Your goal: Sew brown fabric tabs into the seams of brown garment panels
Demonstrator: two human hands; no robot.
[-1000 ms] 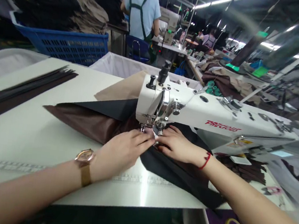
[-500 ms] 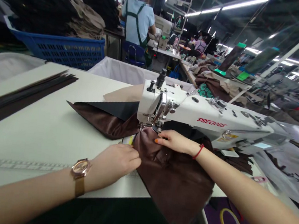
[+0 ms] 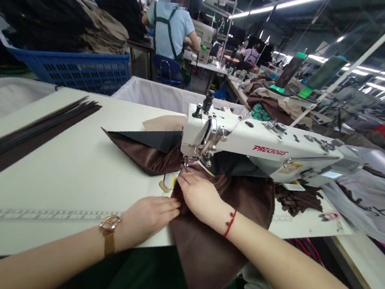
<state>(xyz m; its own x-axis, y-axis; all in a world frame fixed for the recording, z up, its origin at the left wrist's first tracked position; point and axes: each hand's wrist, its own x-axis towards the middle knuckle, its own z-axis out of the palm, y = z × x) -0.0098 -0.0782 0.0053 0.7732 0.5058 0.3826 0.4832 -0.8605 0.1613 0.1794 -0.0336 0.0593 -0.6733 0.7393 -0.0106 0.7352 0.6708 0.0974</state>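
Note:
A dark brown, satiny piece of fabric (image 3: 208,253) lies under the needle of a white sewing machine (image 3: 235,133) and hangs over the table's front edge. My left hand (image 3: 146,215), with a watch at its wrist, pinches the left edge of the fabric; the thumb is hidden. Just in front of the presser foot (image 3: 187,161), my right hand (image 3: 202,199) has its fingers bent together over the same edge, pressing the cloth. Its fingertips are close to the needle. More brown cloth with a black side (image 3: 147,140) spreads left behind the foot.
Long dark strips (image 3: 29,137) lie at the table's left. A measuring tape (image 3: 41,214) runs along the front. Brown scraps (image 3: 299,199) and a small pink tool (image 3: 329,216) sit at right. Behind are a blue basket (image 3: 83,69) and a co-worker (image 3: 172,31) seated at another machine.
My right hand has moved left and toward me, from beside the presser foot to the fabric's left edge. My left hand stays near that edge. The view has shifted slightly.

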